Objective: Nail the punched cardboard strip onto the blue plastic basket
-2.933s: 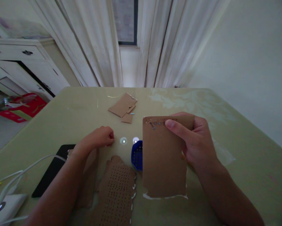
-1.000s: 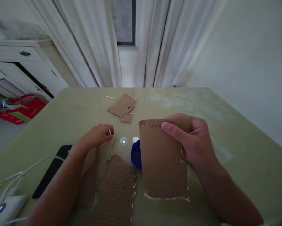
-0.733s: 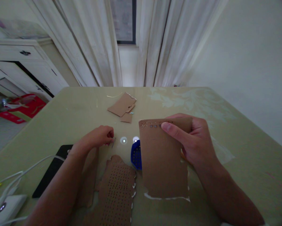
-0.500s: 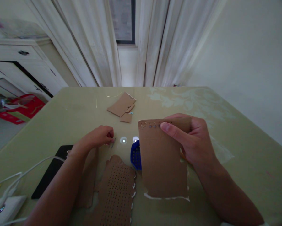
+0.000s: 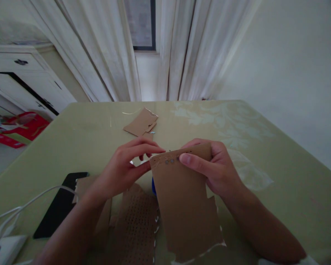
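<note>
The right hand [image 5: 212, 169] gripped a brown cardboard sheet [image 5: 186, 209] by its upper edge, the thumb lying flat across the front and the other fingers curled behind it. The left hand [image 5: 125, 173] had closed to a pinch at the sheet's upper left corner, index finger above and thumb below, both touching the cardboard. Whether something small was also caught between those fingertips could not be told. The sheet was held up off the table, tilted, with its ragged, white-fringed lower edge nearest the camera. It hung in front of the person, between the two forearms. A short row of small round metal studs [image 5: 169, 161] ran along its top edge, just beside the right thumb.

Behind the sheet's left edge a sliver of a blue plastic basket [image 5: 153, 186] showed, mostly hidden. A flat brown cardboard piece punched with rows of small holes [image 5: 136, 224] lay on the pale green table [image 5: 278, 154] under the left wrist. Left of that lay a black flat rectangular device [image 5: 57, 206], with a white cable [image 5: 30, 201] curving across it toward a white box [image 5: 2, 249] at the table's near corner. Well apart, towards the far edge, lay a few plain brown cardboard scraps [image 5: 140, 123]. White curtains [image 5: 182, 51] hung beyond the table, a white cabinet [image 5: 21, 73] stood at the left, and a red box [image 5: 18, 129] lay on the floor below it.
</note>
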The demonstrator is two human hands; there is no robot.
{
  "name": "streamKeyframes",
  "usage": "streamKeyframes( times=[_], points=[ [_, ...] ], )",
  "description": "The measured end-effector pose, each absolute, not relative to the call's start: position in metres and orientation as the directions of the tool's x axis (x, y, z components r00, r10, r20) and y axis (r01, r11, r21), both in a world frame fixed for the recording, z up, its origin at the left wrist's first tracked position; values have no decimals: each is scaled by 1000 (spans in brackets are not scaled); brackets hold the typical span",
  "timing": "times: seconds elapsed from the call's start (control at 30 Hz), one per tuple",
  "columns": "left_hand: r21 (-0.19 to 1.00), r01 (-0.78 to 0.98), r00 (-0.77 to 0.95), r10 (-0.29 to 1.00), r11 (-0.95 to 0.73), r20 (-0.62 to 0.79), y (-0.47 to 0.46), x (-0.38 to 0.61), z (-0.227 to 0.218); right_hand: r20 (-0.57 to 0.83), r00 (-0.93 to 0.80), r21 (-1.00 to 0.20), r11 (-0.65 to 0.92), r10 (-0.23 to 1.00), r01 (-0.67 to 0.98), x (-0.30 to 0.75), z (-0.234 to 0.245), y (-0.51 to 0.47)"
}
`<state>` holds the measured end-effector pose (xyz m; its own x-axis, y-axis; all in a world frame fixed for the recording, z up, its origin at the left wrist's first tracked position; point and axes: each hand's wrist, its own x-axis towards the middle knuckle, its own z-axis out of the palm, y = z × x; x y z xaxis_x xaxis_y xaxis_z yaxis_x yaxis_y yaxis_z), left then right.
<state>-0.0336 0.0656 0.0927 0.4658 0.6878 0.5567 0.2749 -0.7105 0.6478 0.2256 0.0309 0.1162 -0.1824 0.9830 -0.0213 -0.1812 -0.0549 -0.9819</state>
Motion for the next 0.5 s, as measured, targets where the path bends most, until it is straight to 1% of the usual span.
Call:
streamKeyframes(
  times=[0.07,0.17,0.3,0.5],
  points=[
    [626,233,466,650,-744,600,61,-25,94,-41,-210,-977,-83,977,-196,226,115,31],
    [610,218,413,639,-762,649,60,-21,93,-65,-227,-970,-115,972,-215,227,114,32],
    [602,212,388,632,-770,671,61,-22,93,-74,-229,-968,-125,971,-216,225,114,32],
    [531,213,399,569,-820,719,59,-22,94,-77,-226,-969,-127,971,-213,228,113,31]
  ],
)
